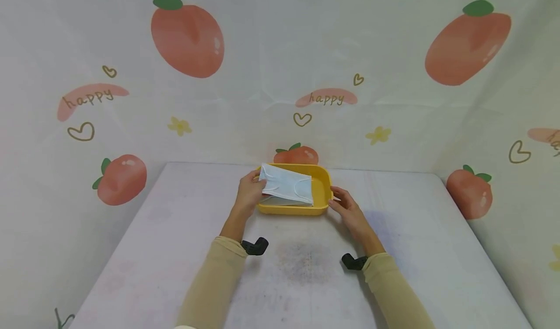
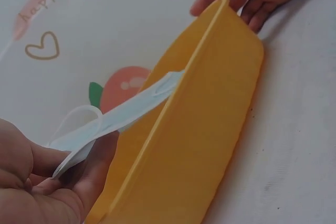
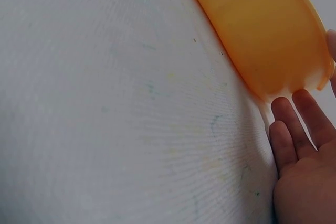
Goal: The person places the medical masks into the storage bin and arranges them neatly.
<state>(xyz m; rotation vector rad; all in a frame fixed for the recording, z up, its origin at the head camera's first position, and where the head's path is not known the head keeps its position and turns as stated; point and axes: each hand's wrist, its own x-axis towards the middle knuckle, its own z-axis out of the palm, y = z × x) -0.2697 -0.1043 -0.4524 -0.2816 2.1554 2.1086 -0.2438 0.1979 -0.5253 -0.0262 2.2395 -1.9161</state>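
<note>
My left hand (image 1: pixel 251 191) pinches the left end of a light blue face mask (image 1: pixel 286 183) between thumb and fingers, as the left wrist view shows. The mask is held tilted over a yellow plastic tray (image 1: pixel 323 188), its far end inside the rim. A white ear loop (image 2: pixel 86 109) stands up near the thumb. Below the mask's lower edge, a pale white layer (image 1: pixel 284 201) shows in the tray. My right hand (image 1: pixel 350 212) is at the tray's right end, its lightly bent fingers (image 3: pixel 294 121) against the outer wall and a fingertip by the rim.
The tray stands toward the back of a white-covered table (image 1: pixel 302 290), close to a hanging cloth (image 1: pixel 262 52) printed with fruit, hearts and words. A grey smudge (image 1: pixel 306 261) marks the cover in front of the tray. Black wrist mounts (image 1: pixel 255 246) sit on both arms.
</note>
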